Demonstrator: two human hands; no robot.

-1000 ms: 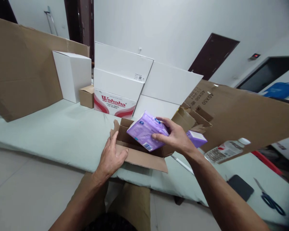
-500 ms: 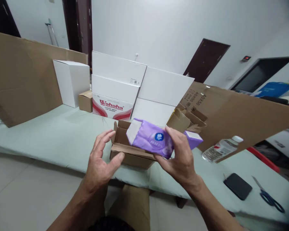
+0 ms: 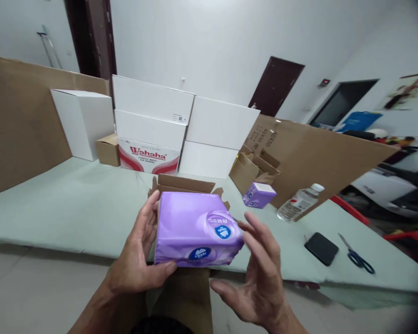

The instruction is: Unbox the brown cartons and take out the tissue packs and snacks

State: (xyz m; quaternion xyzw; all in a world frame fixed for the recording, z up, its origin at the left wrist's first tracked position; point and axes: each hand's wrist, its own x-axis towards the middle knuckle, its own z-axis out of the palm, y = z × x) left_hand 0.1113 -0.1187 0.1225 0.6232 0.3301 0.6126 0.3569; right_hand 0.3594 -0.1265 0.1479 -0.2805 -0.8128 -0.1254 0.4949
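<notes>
A purple tissue pack (image 3: 190, 218) with blue logos is held up in front of me. My left hand (image 3: 139, 250) grips its left end, thumb along the lower edge and fingers behind. Just off the pack's right end is my right hand (image 3: 256, 273), its fingers and thumb spread apart with nothing between them. Behind and below the pack stands an open brown cardboard box (image 3: 186, 182); only its back flap and corner flaps show, and its inside is hidden. A second purple tissue pack (image 3: 259, 195) rests on the table to the right.
On the green-covered table (image 3: 73, 204) stand white boxes (image 3: 153, 125), a small brown box (image 3: 107, 150) and open cartons (image 3: 252, 169). To the right are a water bottle (image 3: 299, 202), a black flat object (image 3: 321, 248) and scissors (image 3: 357, 255). Cardboard panels (image 3: 313, 157) border the table.
The tissue pack has turned and come nearer, its broad face now showing. My left hand has taken hold of it, and my right hand has let go and opened. The view has shifted right.
</notes>
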